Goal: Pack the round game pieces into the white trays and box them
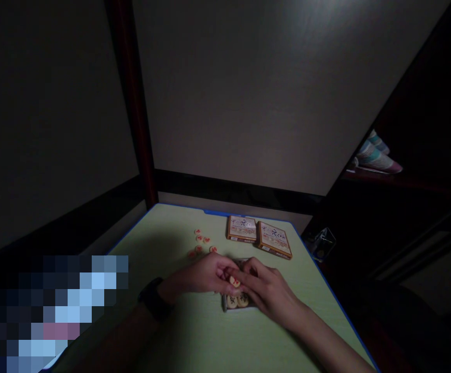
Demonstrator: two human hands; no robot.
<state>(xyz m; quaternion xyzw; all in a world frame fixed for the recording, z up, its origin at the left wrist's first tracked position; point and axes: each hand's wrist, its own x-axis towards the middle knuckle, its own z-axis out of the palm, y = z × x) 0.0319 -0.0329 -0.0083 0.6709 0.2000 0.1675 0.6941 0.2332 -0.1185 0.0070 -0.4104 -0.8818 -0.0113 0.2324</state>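
My left hand (210, 273) and my right hand (269, 290) meet over a small open tray (225, 306). Between their fingertips is a round xiangqi piece (235, 281) with a red character, and the fingers of both hands are closed around it. Black-lettered xiangqi pieces (242, 299) lie in the near end of the tray; my hands cover much of the rest. Several loose red-lettered pieces (206, 240) are scattered on the green table (186, 331), beyond my left hand.
Two flat printed boxes (274, 239) lie side by side near the table's back edge. A panelled wall (241, 103) rises behind the table. Off the right edge stands a clear, shiny package (322, 243); striped fabric (377, 153) rests on a shelf. A pixelated patch covers the lower left.
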